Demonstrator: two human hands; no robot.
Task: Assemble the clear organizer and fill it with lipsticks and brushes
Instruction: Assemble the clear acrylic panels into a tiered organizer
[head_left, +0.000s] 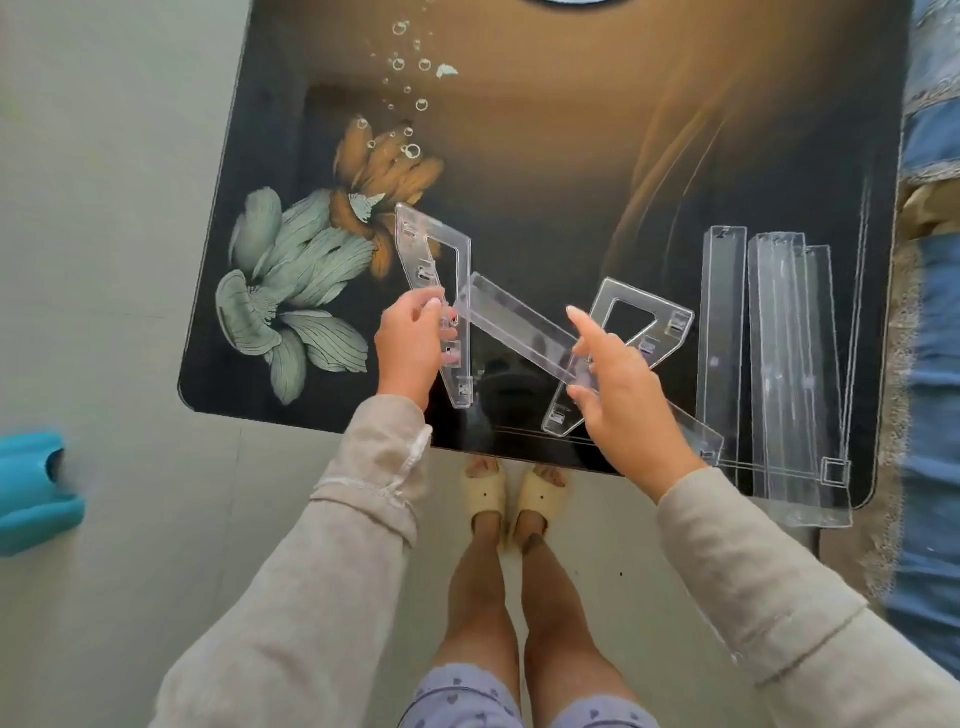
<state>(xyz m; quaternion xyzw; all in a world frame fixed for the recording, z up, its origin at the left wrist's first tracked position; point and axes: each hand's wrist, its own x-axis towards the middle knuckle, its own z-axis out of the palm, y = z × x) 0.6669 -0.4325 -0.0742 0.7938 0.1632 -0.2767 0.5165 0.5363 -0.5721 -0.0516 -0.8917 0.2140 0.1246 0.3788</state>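
One clear shelf (519, 327) — between both hands.

both arms reach forward in loose beige sleeves, the left one bunched at the wrist. the left hand (410, 348) curls, fingers (435, 307) pinched closed around a clear piece. the right hand (618, 395) is held with palm turned inward, index finger (583, 325) extended, thumb and lower fingers gripping another clear piece.
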